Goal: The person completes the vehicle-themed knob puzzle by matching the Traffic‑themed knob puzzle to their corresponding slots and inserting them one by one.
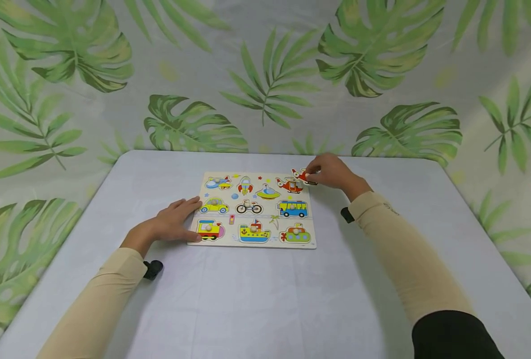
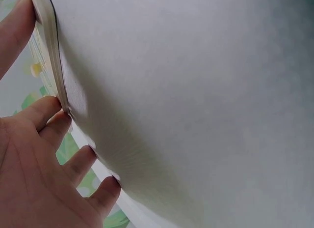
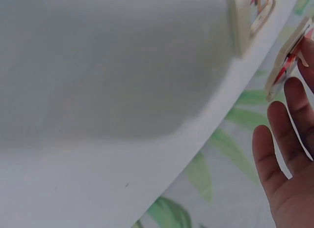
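Note:
A wooden knob puzzle board with vehicle pictures lies flat on the table. My right hand pinches a red helicopter puzzle piece just above the board's far right corner. In the right wrist view, the helicopter piece is tilted and apart from the board, with the other fingers spread below it. Below the piece, a helicopter picture shows on the board. My left hand rests at the board's left edge, thumb and fingers spread. The left wrist view shows fingertips at the board's side.
On the board are a yellow car, a bicycle, a blue bus, a train, a ship and a submarine. Behind the white-covered table hangs a leaf-patterned cloth.

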A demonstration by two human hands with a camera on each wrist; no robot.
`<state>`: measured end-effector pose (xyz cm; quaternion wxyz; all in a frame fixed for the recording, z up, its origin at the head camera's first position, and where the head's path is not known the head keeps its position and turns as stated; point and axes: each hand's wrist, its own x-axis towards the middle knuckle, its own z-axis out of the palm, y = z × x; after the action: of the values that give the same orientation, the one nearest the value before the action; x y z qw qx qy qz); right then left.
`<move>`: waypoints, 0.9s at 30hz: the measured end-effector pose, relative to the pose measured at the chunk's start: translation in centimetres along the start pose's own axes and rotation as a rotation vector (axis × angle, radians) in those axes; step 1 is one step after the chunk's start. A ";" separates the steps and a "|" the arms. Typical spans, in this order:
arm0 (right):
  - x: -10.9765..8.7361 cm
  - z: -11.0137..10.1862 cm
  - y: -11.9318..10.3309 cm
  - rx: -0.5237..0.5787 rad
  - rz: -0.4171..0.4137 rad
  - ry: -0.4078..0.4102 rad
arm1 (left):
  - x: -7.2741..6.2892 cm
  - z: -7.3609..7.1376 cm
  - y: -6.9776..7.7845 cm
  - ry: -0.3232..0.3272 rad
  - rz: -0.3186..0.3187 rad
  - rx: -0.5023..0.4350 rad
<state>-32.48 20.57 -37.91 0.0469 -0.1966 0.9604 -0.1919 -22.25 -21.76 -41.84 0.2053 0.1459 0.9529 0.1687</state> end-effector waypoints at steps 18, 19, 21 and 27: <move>2.3 3.1 -3.4 0.011 0.120 -0.108 | -0.2 -0.2 0.2 0.003 0.005 0.004; 2.3 3.2 -3.6 0.013 0.122 -0.105 | -0.2 -0.2 0.2 0.003 0.006 0.003; 2.3 3.5 -3.8 0.019 0.135 -0.108 | -0.1 -0.1 0.2 0.003 0.004 0.003; 2.3 3.7 -3.9 0.020 0.164 -0.100 | -0.2 -0.1 0.2 0.008 0.006 0.008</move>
<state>-32.52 15.02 -39.84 0.1124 -0.1262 0.9677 -0.1870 -22.10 -21.65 -41.66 0.2004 0.1487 0.9540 0.1662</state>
